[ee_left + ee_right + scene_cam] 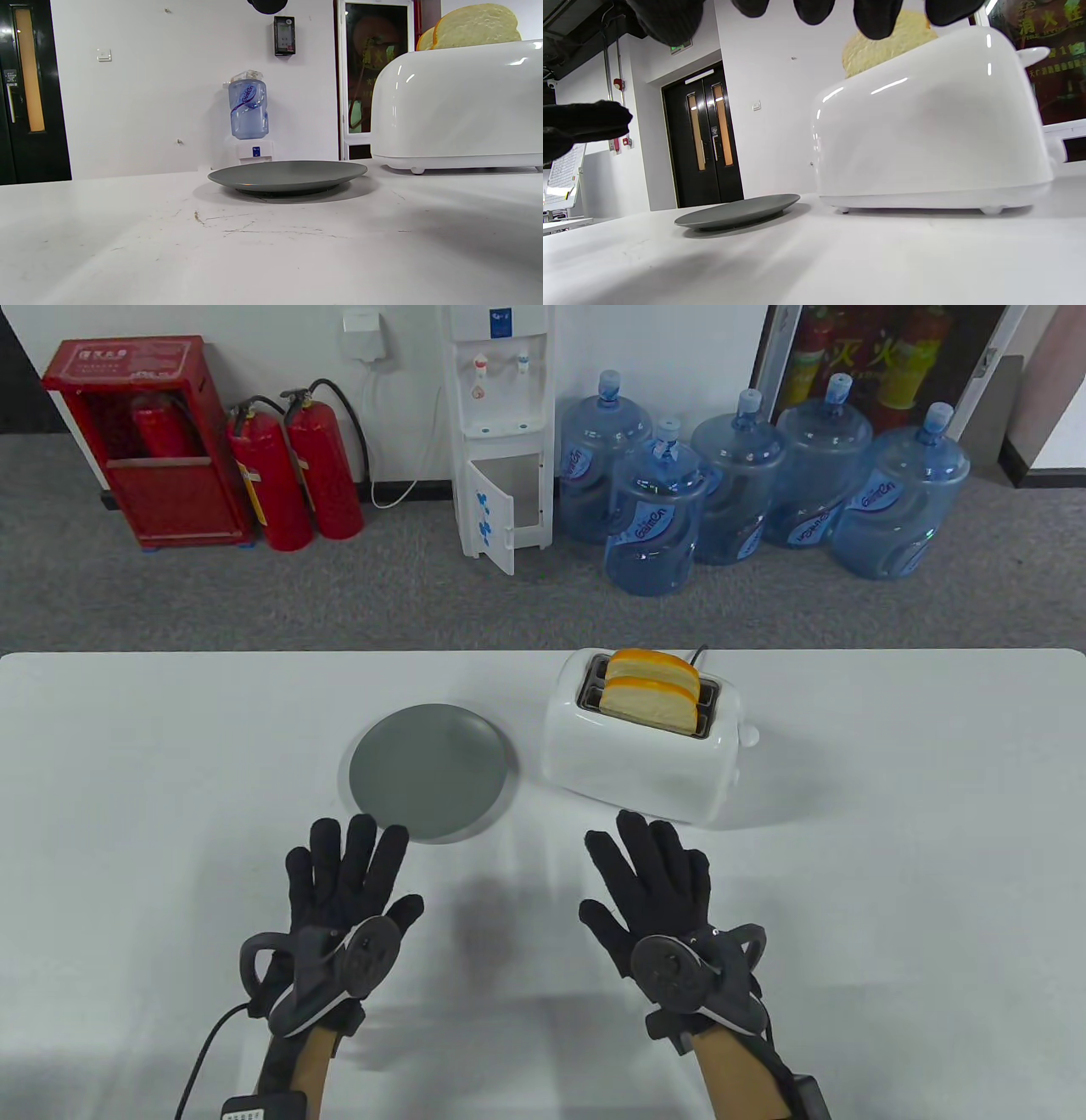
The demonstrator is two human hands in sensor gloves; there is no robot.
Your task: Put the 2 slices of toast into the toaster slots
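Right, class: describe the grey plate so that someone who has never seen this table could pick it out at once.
Start at the white table and find the white toaster with two toast slices standing in it. Just left of it lies the plate: round, flat, dark grey, with nothing on it, the only dark thing there besides the gloved hands.

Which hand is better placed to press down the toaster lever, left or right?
Probably the right hand. It lies open just in front of the white toaster, whose knob is on its right end. The left hand lies by the gray plate, farther away.
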